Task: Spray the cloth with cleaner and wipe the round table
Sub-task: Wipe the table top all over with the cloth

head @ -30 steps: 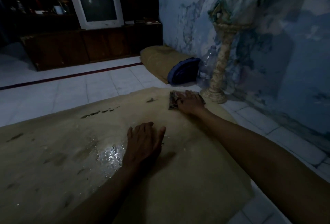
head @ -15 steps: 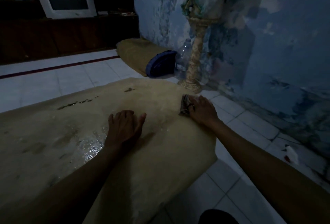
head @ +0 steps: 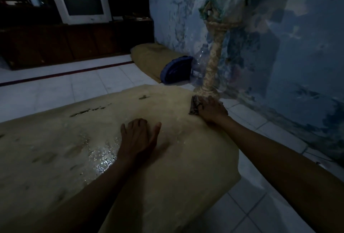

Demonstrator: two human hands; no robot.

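Dim room, single head view. Blue mottled wall (head: 307, 46) on the right; white tiled floor (head: 65, 91) runs back to a dark wooden cabinet (head: 74, 43) carrying a grey CRT television (head: 80, 0).

Round table (head: 195, 167): tan top fills the lower left and centre of the frame, curved edge visible on the right side. Surface shows dark streaks toward the far side and a wet, glistening patch (head: 101, 158) just left of the left wrist.

Against the wall beyond the table: a tan rolled bundle (head: 150, 59) with a blue item (head: 176, 72) at its near end, a clear plastic bottle (head: 202, 59) beside that, and a pale twisted pedestal stand (head: 214, 61) with something draped on top.

Left hand (head: 138, 139): flat on the table top near centre, palm down, fingers extended and slightly spread, thumb out to the right. Holding nothing.

Right hand (head: 212, 110): palm down at the far right edge of the table, fingers pressing the cloth (head: 194, 105) against the surface. Cloth is small, dark, patterned and crumpled; it pokes out on the left side of the fingers. Whether the fingers curl around it cannot be told.
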